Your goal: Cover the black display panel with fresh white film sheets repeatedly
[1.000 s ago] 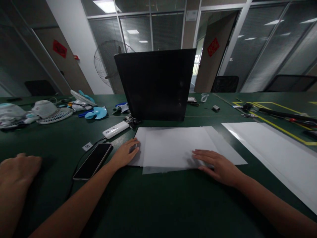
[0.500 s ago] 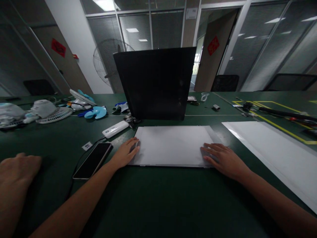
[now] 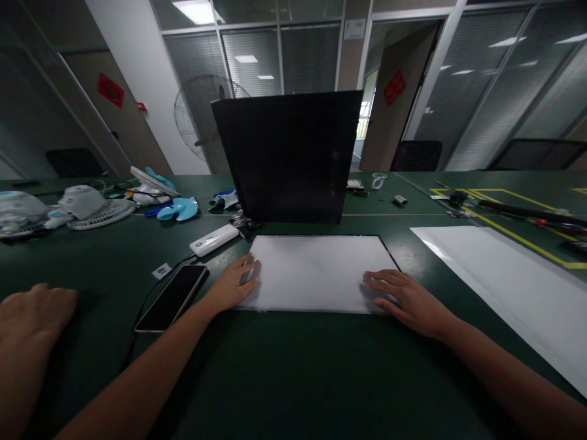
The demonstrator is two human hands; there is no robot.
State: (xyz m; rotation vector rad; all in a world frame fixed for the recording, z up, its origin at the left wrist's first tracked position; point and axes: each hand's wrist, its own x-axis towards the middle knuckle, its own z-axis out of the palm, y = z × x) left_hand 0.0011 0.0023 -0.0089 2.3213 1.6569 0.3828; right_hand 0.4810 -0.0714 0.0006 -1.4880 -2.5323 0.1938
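A white sheet [image 3: 316, 272] lies flat on the green table [image 3: 293, 366], squared up on a thin dark-edged panel beneath it. My left hand [image 3: 233, 284] rests at the sheet's left edge, fingers stretched out and touching it. My right hand [image 3: 403, 296] lies flat on the sheet's near right corner with fingers spread. Neither hand holds anything. A black panel [image 3: 288, 156] stands upright just behind the sheet.
A phone [image 3: 172, 297] on a cable and a white power bank [image 3: 214, 239] lie left of my left hand. Another person's hand [image 3: 32, 311] rests at the far left. Fan parts [image 3: 98, 211] sit at back left; a large white sheet [image 3: 509, 281] lies to the right.
The upper translucent sheet, which stuck out to the right and front, now lies squared on the stack. My right hand shifted along its right edge; my left hand stayed put.
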